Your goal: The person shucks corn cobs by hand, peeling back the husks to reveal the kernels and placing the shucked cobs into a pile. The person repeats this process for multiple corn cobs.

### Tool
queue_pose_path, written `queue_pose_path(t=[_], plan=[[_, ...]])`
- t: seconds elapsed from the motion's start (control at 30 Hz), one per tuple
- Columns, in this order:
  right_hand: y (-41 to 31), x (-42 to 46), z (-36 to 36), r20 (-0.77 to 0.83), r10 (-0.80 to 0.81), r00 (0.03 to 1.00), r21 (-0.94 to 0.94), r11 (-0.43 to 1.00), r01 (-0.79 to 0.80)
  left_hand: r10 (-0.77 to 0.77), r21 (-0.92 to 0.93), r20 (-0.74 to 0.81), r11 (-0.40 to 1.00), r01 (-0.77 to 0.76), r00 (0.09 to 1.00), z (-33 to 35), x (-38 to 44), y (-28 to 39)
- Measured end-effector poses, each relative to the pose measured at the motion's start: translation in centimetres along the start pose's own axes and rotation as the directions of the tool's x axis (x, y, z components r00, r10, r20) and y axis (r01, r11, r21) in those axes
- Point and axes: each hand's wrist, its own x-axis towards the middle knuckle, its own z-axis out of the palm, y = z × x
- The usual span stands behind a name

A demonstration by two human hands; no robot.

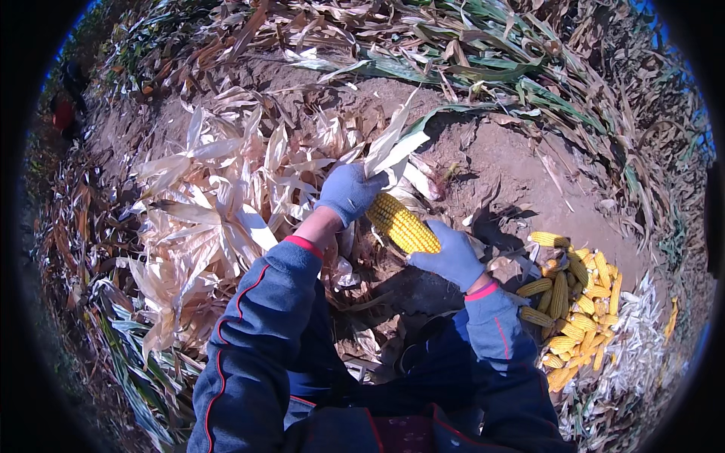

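Between my two gloved hands is an ear of corn [403, 224], its yellow kernels bare along most of its length. My left hand [352, 191], in a grey knit glove, is closed around the far end and the pulled-back pale husk [391, 146]. The husk leaves stick up above that fist, away from me. My right hand [450, 255], gloved alike, grips the near tip of the ear. Below the left hand and to its left lies a heap of dry, peeled husks [226, 209]. Just beyond the ear, another pale husk [420, 180] lies on the soil.
A pile of bare yellow corn ears [583, 306] lies to my right, with whitish husks [637, 334] beside it. Cut cornstalks and leaves [498, 62] curve along the far side. Green-tinged leaves [136, 374] lie at lower left. Bare soil [521, 164] shows between them.
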Motion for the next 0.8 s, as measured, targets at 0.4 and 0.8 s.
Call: queue_pose_path(t=[0.4, 0.8], plan=[[-0.2, -0.1, -0.4, 0.033, 0.017, 0.999, -0.048, 0.999, -0.015, 0.081, -0.24, 0.116, 0.969, -0.051, 0.99, -0.1, 0.6, -1.3], [0.0, 1.4, 0.6, -0.222, -0.121, 0.968, -0.659, 0.75, -0.057, -0.257, -0.902, 0.244, 0.295, 0.316, 0.935, -0.7, -0.6, 1.6]])
